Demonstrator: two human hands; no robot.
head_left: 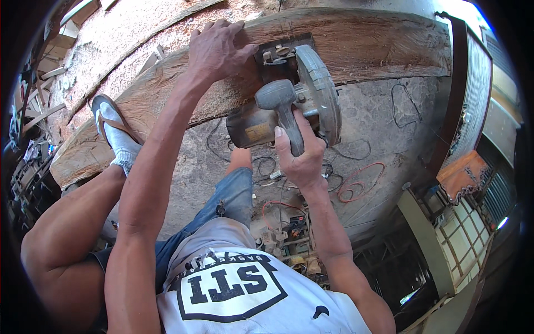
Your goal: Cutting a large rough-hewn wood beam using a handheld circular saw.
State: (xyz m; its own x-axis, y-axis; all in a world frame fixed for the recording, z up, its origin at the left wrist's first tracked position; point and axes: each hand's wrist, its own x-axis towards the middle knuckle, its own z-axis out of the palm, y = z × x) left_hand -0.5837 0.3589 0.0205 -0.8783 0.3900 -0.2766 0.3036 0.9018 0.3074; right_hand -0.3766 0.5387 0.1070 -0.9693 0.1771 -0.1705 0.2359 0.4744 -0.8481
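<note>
A long, rough, curved wooden plank (382,47) stretches across the upper view. My left hand (219,49) grips its far edge, fingers bent over it and thumb beside the saw's dark base plate. My right hand (300,153) is closed round the grey handle of a dusty circular saw (317,94), whose base plate rests on the plank; its blade guard faces right and its motor hangs to the left. My left foot, in a sock and flip-flop (119,133), is up on the plank's left part.
Sawdust and offcuts (111,33) lie upper left. A dark cord (406,111) and an orange hose (361,183) lie on the concrete floor (367,122). Tools (289,234) sit near my legs. A metal frame (467,83) and rusty orange piece (461,172) stand right; clutter crowds the left.
</note>
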